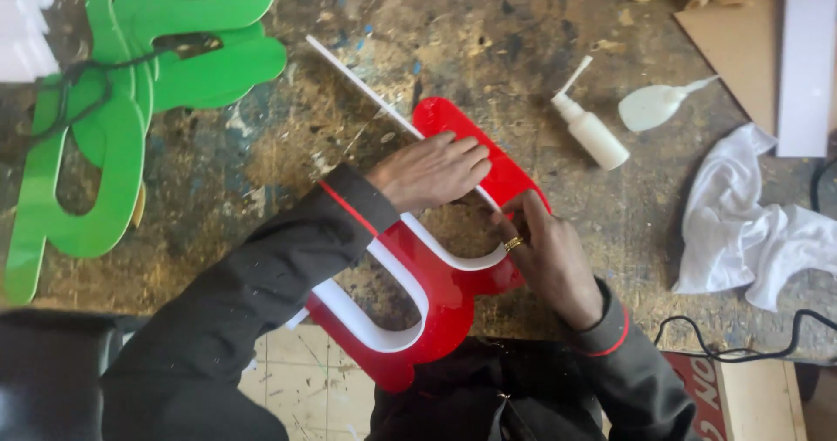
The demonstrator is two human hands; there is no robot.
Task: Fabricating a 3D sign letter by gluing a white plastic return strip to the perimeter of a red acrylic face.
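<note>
Closest to you, the red acrylic letter (453, 297) lies flat on the scarred workbench (288, 158), its near end hanging over the table edge. Your right hand (547, 258), ring on one finger, pinches the white plastic strip (410, 310) against the letter's curve. Your left hand (433, 171) lies flat, fingers together, pressing the strip down onto the red face. Beyond, to the right, a white glue bottle (590, 130) and a crumpled white cloth (741, 223). Far left, green cut-out shapes (131, 101) lie stacked.
</note>
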